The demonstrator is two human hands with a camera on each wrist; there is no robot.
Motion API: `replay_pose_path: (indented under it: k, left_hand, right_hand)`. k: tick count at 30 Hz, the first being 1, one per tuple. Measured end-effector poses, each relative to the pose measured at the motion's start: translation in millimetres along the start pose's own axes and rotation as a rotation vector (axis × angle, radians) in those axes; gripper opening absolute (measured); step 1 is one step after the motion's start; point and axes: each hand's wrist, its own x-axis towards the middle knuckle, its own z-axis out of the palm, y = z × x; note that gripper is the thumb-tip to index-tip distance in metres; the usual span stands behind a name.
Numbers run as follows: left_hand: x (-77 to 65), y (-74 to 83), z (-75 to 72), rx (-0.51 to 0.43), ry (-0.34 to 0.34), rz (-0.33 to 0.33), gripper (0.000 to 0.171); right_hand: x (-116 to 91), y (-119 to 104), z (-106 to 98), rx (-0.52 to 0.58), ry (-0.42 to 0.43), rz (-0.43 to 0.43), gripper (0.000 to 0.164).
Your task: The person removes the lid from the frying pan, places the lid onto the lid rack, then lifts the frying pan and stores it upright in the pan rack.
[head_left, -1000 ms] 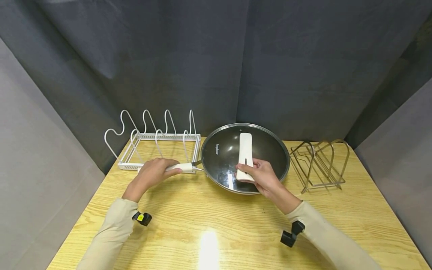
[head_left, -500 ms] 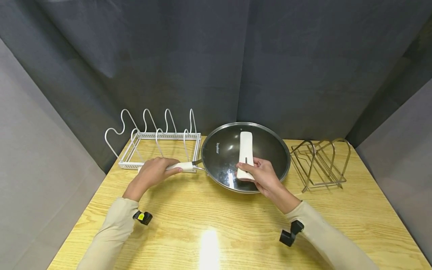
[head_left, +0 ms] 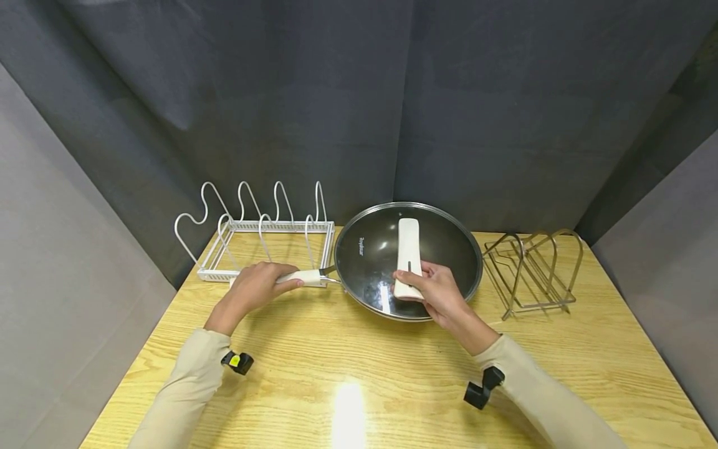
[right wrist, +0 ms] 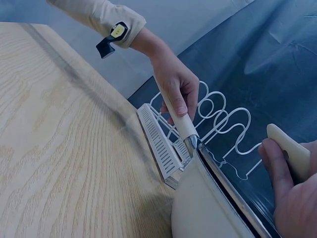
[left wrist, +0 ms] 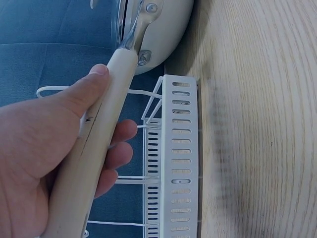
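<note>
A wok point(right wrist: 203, 203) with a cream outside stands on the table, its long cream handle point(left wrist: 94, 134) pointing left. My left hand point(head_left: 255, 287) grips that handle, thumb along its top and fingers curled beneath. Over the wok lies a dark glass lid point(head_left: 364, 262) with a metal rim and white lettering. The lid's long white handle point(head_left: 409, 243) runs front to back across its middle. My right hand point(head_left: 440, 290) holds the near end of this lid handle, thumb on top. In the right wrist view a gap shows between wok and lid rim point(right wrist: 230, 186) near the handle.
Behind and under the left hand stands a white rack point(head_left: 275, 227) with several wire loops. To the wok's right is a smaller bronze-coloured wire rack point(head_left: 533, 274). A dark curtain point(head_left: 359, 100) closes off the table's point(head_left: 303, 374) back, and grey panels point(head_left: 67, 262) flank both sides.
Almost nothing differs. The view has shifted very slightly; both hands keep their holds on the wok handle and the lid handle.
</note>
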Motion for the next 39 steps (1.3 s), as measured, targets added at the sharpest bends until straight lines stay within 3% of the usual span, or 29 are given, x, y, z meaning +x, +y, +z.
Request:
replay_pose_path:
  k: [39]
  left_hand:
    - [1.2, 2.6, -5.2, 0.032, -0.001, -0.007, 0.04]
  right_hand:
    - [-16, -31, -4, -0.048, -0.018, -0.084, 0.05]
